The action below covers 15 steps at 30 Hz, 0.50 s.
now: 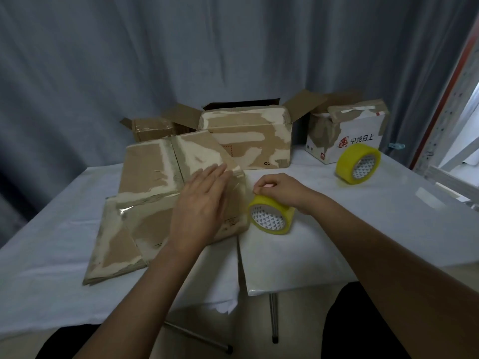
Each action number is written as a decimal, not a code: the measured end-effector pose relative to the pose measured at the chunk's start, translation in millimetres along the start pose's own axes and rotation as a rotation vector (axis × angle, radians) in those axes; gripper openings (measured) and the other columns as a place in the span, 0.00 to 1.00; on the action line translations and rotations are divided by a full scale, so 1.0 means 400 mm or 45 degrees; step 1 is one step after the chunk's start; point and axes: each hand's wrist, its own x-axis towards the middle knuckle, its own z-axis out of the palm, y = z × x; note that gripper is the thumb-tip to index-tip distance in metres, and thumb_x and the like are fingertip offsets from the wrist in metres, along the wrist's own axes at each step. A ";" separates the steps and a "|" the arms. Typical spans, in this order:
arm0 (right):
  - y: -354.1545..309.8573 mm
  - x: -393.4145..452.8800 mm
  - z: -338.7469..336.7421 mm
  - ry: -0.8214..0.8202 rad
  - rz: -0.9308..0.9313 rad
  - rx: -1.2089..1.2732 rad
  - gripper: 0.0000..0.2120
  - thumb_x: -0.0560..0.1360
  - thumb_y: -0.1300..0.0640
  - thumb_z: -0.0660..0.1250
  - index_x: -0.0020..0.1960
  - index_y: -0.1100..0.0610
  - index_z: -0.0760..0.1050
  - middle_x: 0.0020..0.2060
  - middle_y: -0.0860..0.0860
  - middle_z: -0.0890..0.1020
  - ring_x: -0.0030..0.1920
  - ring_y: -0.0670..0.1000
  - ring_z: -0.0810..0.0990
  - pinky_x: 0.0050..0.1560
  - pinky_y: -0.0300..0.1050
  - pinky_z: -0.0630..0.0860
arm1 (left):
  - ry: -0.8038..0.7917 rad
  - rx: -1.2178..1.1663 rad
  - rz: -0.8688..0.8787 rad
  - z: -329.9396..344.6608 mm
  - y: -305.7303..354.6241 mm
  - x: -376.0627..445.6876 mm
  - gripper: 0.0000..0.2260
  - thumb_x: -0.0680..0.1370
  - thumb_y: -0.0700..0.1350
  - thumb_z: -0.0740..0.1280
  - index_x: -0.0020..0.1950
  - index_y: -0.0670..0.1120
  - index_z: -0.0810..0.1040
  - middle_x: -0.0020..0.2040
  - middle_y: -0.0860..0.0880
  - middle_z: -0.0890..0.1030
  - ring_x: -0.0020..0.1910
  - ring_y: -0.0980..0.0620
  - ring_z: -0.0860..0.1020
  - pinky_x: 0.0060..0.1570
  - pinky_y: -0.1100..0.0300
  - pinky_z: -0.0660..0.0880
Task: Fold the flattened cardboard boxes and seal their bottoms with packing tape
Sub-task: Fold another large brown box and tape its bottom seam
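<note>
A folded brown cardboard box point(153, 174) stands bottom-up on the table, its two flaps closed. My left hand point(201, 206) lies flat with straight fingers on its right side, pressing clear tape against the cardboard. Right of the box, my right hand point(281, 189) grips the top of a yellow roll of packing tape point(270, 215) that stands on edge on the table. Under the box lie flattened cardboard boxes point(116, 244), worn and peeled.
A second yellow tape roll point(359, 164) stands at the right. Behind are a large open box point(248, 138), a small brown box point(153, 129) and a white printed box point(347, 133). The white tables point(337, 242) have a gap in front of me. Grey curtain behind.
</note>
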 end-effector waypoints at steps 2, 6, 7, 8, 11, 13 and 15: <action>0.004 -0.003 -0.002 0.045 -0.016 0.027 0.04 0.74 0.53 0.71 0.46 0.51 0.83 0.49 0.46 0.82 0.51 0.46 0.77 0.53 0.41 0.74 | -0.069 0.094 -0.022 0.007 -0.014 0.002 0.20 0.79 0.42 0.53 0.67 0.41 0.76 0.66 0.43 0.78 0.66 0.45 0.75 0.69 0.50 0.66; 0.010 -0.019 -0.028 0.161 -0.088 -0.004 0.03 0.74 0.55 0.71 0.44 0.52 0.83 0.46 0.42 0.82 0.46 0.40 0.76 0.44 0.34 0.70 | -0.061 0.097 -0.039 0.019 -0.017 -0.003 0.22 0.78 0.41 0.52 0.66 0.41 0.77 0.63 0.43 0.80 0.63 0.46 0.78 0.65 0.50 0.71; 0.010 -0.023 -0.033 0.186 -0.112 -0.034 0.03 0.74 0.56 0.70 0.44 0.51 0.83 0.45 0.41 0.81 0.46 0.38 0.76 0.43 0.32 0.70 | -0.033 0.102 -0.041 0.023 -0.020 -0.005 0.20 0.79 0.42 0.54 0.66 0.42 0.78 0.63 0.44 0.80 0.63 0.46 0.78 0.64 0.51 0.71; 0.008 -0.026 -0.037 0.212 -0.141 -0.076 0.03 0.75 0.56 0.70 0.44 0.51 0.82 0.44 0.40 0.80 0.45 0.36 0.75 0.42 0.29 0.69 | -0.010 0.113 -0.034 0.026 -0.023 -0.006 0.18 0.80 0.42 0.56 0.66 0.42 0.78 0.63 0.44 0.80 0.62 0.47 0.78 0.64 0.52 0.71; 0.013 -0.036 -0.051 0.273 -0.243 -0.344 0.05 0.75 0.57 0.68 0.43 0.53 0.82 0.42 0.42 0.79 0.44 0.38 0.76 0.41 0.29 0.69 | -0.006 0.130 -0.013 0.029 -0.030 -0.011 0.16 0.80 0.43 0.61 0.66 0.43 0.78 0.63 0.45 0.80 0.63 0.48 0.78 0.64 0.53 0.71; 0.053 -0.049 -0.070 0.261 -0.167 -0.690 0.07 0.76 0.55 0.64 0.44 0.53 0.81 0.44 0.49 0.77 0.46 0.48 0.76 0.43 0.40 0.71 | 0.005 0.104 -0.017 0.027 -0.032 -0.015 0.16 0.80 0.44 0.61 0.66 0.44 0.78 0.62 0.46 0.80 0.62 0.48 0.78 0.64 0.52 0.71; 0.101 -0.072 -0.101 0.290 -0.019 -0.794 0.07 0.77 0.54 0.63 0.44 0.52 0.79 0.45 0.52 0.76 0.47 0.54 0.77 0.45 0.46 0.74 | 0.019 0.104 -0.032 0.027 -0.031 -0.013 0.15 0.80 0.44 0.62 0.65 0.44 0.79 0.62 0.46 0.81 0.61 0.48 0.79 0.63 0.53 0.72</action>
